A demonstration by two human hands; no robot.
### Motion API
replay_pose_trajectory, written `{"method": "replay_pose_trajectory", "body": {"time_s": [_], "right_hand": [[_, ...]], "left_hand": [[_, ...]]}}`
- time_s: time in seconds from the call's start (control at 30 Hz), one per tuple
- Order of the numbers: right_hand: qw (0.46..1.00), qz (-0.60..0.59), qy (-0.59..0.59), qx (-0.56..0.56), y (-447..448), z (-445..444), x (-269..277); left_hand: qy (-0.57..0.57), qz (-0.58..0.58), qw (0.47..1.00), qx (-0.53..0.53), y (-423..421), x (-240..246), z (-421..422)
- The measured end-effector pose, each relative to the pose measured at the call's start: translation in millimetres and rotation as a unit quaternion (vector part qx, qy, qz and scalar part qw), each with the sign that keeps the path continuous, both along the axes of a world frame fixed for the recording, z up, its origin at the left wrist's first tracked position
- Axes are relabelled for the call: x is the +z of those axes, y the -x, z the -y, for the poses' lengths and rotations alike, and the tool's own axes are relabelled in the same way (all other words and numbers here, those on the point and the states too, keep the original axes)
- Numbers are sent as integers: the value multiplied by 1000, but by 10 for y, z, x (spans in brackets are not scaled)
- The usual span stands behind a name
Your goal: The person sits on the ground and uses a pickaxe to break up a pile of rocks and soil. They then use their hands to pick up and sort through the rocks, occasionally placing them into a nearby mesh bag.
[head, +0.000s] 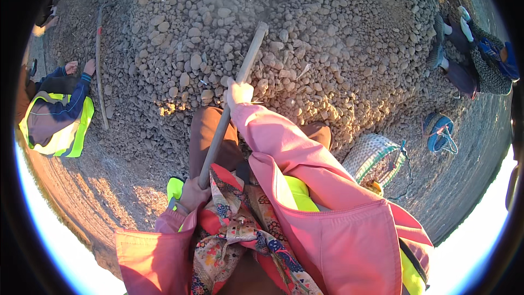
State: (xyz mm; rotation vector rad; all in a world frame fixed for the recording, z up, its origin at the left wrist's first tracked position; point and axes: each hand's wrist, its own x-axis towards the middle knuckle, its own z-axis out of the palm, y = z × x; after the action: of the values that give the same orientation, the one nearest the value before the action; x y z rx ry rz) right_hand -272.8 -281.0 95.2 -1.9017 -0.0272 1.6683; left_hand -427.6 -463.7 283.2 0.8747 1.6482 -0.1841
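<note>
A long wooden handle [221,131] slants from near my waist up and away to the right over a heap of stones and soil [229,41]. My left hand [193,194] is closed around its lower end, close to my body. Farther up, my right hand [239,94] grips the same handle. Its far end [262,28] lies at the stones; whether a tool head is fixed there cannot be told. My knees, in brown trousers, are just beyond my hands at the near edge of the heap.
A woven checked basket [370,157] stands to the right, with a blue bag or small basket [440,133] beyond it. A person in a yellow vest [61,119] sits at left beside another long handle [99,57]. A person with white gloves [466,28] is at upper right.
</note>
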Motion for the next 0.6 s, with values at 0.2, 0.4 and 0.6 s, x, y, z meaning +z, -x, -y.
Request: {"method": "replay_pose_trajectory", "body": {"time_s": [0.2,0.4,0.6], "right_hand": [[994,20,-72,-76,179,1181,597],[967,-162,16,-198,-425,551,991],[973,9,-193,-130,-1873,-1771,693]], "left_hand": [[12,-66,998,-23,470,645,948],[-21,-74,981,-177,416,392,236],[-179,41,973,-142,-1391,-1019,-1532]]}}
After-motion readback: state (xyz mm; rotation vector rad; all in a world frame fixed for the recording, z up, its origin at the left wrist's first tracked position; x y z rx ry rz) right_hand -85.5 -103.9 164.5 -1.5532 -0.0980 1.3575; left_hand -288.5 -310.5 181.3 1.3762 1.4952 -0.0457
